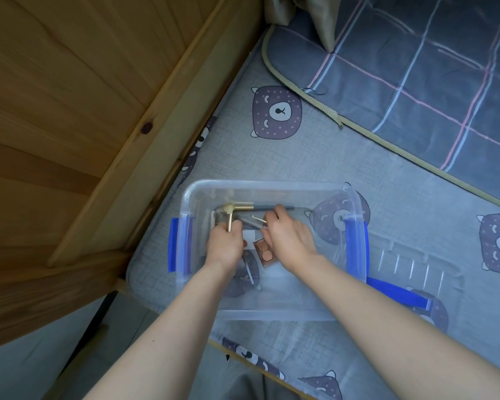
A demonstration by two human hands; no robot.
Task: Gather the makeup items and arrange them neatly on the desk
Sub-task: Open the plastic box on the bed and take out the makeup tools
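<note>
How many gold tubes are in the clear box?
2. One tube lies along the far wall of the box; the other is gripped by the left hand. More may hide under the hands.

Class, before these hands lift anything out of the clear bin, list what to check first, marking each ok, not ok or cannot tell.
1. Lid off the bin: ok; it lies beside it.
2. Left hand grips gold tube: ok.
3. Right hand holds a brush: cannot tell; the grip is hidden.
4. Everything gathered: not ok; palette lies loose in the bin.
5. Desk ready: cannot tell; not in view.
</note>
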